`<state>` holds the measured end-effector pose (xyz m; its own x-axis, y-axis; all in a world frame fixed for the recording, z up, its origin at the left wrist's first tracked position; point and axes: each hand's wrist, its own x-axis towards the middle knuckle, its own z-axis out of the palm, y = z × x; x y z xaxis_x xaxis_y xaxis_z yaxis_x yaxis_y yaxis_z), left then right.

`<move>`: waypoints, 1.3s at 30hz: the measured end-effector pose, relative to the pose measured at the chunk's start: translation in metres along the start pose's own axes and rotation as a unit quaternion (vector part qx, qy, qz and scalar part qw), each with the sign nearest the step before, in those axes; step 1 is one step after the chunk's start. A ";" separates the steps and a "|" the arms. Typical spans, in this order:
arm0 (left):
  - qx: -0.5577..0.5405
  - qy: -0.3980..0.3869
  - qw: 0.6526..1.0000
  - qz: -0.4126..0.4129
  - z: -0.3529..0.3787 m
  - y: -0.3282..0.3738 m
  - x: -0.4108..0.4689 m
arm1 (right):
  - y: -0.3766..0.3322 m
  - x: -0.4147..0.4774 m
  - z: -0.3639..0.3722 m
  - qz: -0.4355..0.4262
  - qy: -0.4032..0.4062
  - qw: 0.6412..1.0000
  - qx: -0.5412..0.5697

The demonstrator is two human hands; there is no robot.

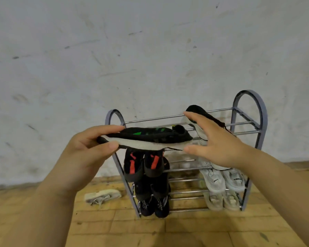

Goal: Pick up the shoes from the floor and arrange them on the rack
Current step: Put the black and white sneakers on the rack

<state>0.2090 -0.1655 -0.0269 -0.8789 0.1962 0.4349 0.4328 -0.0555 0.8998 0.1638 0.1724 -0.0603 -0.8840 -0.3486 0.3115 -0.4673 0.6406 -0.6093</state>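
Black shoe with white sole held level at centre of frame, one end pinched by left hand, right hand opened with straight fingers beside the other end, second black shoe laid on top shelf of rack, centre right.

**Fig.** Domestic-type interior, prob. an entry or storage corner. Evidence:

- (a) A low metal-tube shoe rack w/ arched end frames stands against the wall.
- (b) Its tiers carry everyday footwear, e.g. a black pair w/ red marks at left and white sneakers at right.
- (c) One pale shoe lies loose on the floor, just beside the rack.
- (d) The wall is plain white, scuffed and streaked w/ dark marks.
- (e) The floor is worn wood parquet in short blocks, stained near the wall.
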 end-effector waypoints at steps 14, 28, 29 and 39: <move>-0.169 0.026 0.984 -0.042 0.001 -0.010 -0.004 | -0.030 -0.013 0.007 0.001 -0.017 0.992 0.123; -0.096 0.142 0.982 -0.079 0.066 -0.045 0.011 | -0.056 -0.008 0.037 -0.006 0.117 0.975 0.187; -0.105 0.158 0.979 -0.072 0.067 -0.043 0.013 | -0.057 -0.007 0.037 -0.007 0.116 0.975 0.189; -0.198 0.221 0.953 -0.057 0.077 -0.031 0.032 | -0.033 -0.003 0.008 -0.023 -0.104 0.973 0.206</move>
<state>0.1828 -0.0825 -0.0434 -0.9524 -0.2035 0.2269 0.2961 -0.4409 0.8473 0.1820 0.1470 -0.0474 -0.8206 -0.5284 0.2178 -0.4237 0.3068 -0.8522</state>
